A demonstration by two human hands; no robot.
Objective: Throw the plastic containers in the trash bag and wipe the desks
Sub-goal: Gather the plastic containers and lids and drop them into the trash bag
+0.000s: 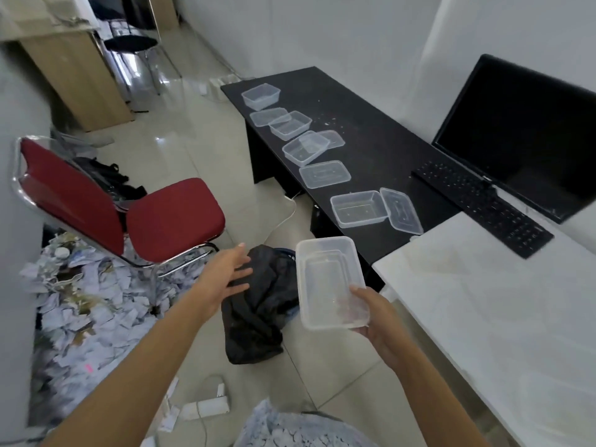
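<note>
container (329,279): near edge clamped in right hand (377,321); left hand (222,279) fingers spread over bag (258,317); best pull its mouth open before dropping.

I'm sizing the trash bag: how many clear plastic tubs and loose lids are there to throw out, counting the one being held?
Clear tubs on the black desk: 4
Clear tub held in the right hand: 1
Loose lids on the desk: 4
Total: 9

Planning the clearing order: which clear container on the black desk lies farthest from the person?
The open tub at the far end of the black desk, beyond every other tub and lid in the row and closest to the far edge.
</note>
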